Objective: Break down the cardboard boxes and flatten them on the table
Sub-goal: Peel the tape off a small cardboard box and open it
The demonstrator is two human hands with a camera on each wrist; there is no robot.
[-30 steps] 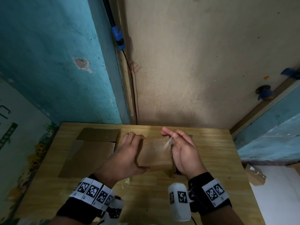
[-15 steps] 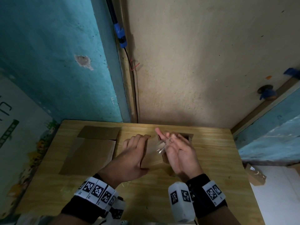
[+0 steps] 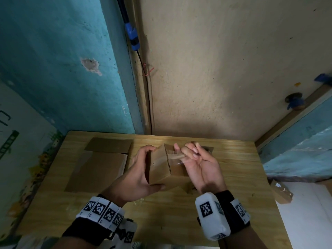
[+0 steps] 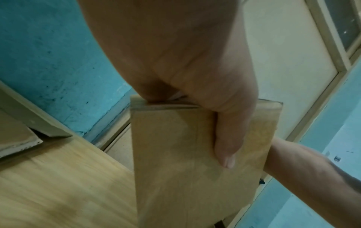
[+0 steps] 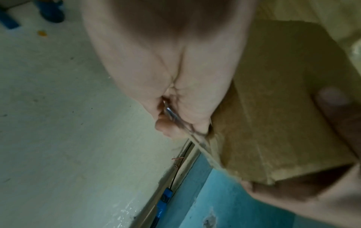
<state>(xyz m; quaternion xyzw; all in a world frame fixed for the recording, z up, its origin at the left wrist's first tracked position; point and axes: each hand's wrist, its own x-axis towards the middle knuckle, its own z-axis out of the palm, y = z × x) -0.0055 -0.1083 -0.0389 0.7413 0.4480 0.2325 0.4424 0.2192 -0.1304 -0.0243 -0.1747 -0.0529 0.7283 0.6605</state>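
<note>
Stripping tape point(image 3: 177, 156) off box point(image 3: 162, 168), held above table point(image 3: 233, 177) centre; left hand point(image 3: 138, 175) gripping box; right hand point(image 3: 199, 162) pinching tape; flat cardboard point(image 3: 97, 168) lying left; next, probably: peel free, open flaps, press flat.

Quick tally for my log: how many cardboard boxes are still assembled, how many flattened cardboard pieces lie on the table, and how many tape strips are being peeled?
Assembled brown cardboard box, held in the left hand: 1
Flattened brown cardboard pieces on the wooden table: 1, possibly more, seams unclear
Clear tape strip pinched by the right hand: 1
Total: 3
</note>
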